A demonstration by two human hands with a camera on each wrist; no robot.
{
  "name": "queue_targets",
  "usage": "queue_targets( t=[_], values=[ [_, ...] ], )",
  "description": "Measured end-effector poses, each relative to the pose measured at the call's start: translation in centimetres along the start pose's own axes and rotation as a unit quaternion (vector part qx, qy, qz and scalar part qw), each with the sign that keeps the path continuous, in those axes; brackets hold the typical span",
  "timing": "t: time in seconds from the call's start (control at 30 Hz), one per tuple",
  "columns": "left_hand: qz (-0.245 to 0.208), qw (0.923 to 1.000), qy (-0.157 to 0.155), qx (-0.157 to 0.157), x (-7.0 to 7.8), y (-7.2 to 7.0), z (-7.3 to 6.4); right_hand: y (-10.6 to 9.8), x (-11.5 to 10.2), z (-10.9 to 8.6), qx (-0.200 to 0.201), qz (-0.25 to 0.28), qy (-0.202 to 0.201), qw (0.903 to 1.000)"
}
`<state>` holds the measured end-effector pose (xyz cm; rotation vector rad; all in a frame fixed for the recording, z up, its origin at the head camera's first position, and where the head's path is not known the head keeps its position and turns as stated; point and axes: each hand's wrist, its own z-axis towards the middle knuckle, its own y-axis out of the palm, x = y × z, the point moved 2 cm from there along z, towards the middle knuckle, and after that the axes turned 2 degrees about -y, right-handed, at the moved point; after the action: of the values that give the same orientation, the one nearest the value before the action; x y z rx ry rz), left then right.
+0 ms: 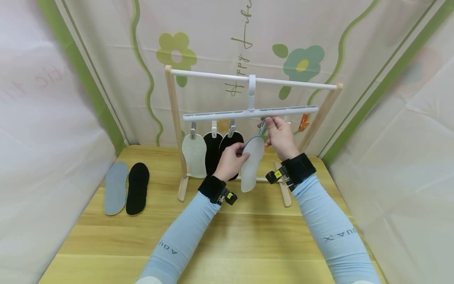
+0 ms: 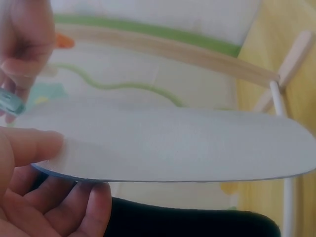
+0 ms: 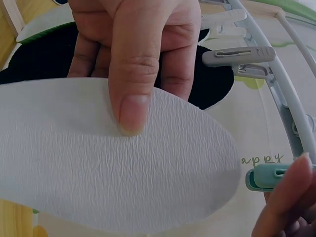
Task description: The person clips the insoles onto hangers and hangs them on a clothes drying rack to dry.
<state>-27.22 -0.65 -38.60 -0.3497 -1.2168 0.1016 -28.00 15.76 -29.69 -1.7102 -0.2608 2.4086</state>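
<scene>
My left hand (image 1: 232, 161) pinches a whitish insole (image 1: 252, 165) by its upper end, thumb on the pale face and fingers behind it. A blue edge shows along the insole's rim. Under the hanger bar, my right hand (image 1: 281, 136) holds a mint-green clip (image 3: 269, 177) between thumb and fingers. The clip's tip is close to the insole's rounded top; in the right wrist view a small gap seems to lie between them. Left of the hands, a pale insole (image 1: 194, 156) and two black insoles (image 1: 213, 150) hang from grey and white clips (image 1: 214, 129).
The white hanger (image 1: 227, 115) hooks over the top rail (image 1: 209, 75) of a wooden-legged rack (image 1: 173, 118). An orange clip (image 1: 304, 122) hangs at its right. On the table (image 1: 213, 244) at left lie a grey insole (image 1: 116, 189) and a black insole (image 1: 137, 189). Fabric walls surround the table.
</scene>
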Motion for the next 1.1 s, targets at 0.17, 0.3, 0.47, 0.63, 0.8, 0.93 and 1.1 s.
queue_targets(
  t=[0.17,0.3,0.47,0.63,0.8,0.93,1.1],
  values=[
    [0.006,1.0,0.0,-0.002,0.5,0.1,0.3,-0.1,-0.1,0.0,0.017,-0.005,-0.002,0.9998],
    [0.011,0.9999,-0.003,-0.004,0.6,0.2,0.5,-0.1,0.0,0.1,0.021,0.0,-0.001,0.9998],
    [0.013,0.9999,-0.001,-0.005,0.7,0.3,0.5,0.0,0.1,0.1,0.022,-0.002,-0.006,0.9997],
    [0.011,0.9999,0.0,-0.005,0.6,0.3,0.6,0.1,0.3,0.2,0.028,0.01,-0.001,0.9996],
    [0.005,1.0,0.007,-0.001,0.8,0.3,0.8,0.0,0.4,0.4,0.03,0.011,-0.002,0.9995],
    [0.005,0.9999,0.008,0.005,1.1,0.2,0.9,0.1,0.2,0.5,0.033,0.007,-0.003,0.9994],
    [0.005,1.0,0.006,0.004,1.3,0.2,1.0,0.1,0.3,0.5,0.033,0.004,0.002,0.9994]
  ],
)
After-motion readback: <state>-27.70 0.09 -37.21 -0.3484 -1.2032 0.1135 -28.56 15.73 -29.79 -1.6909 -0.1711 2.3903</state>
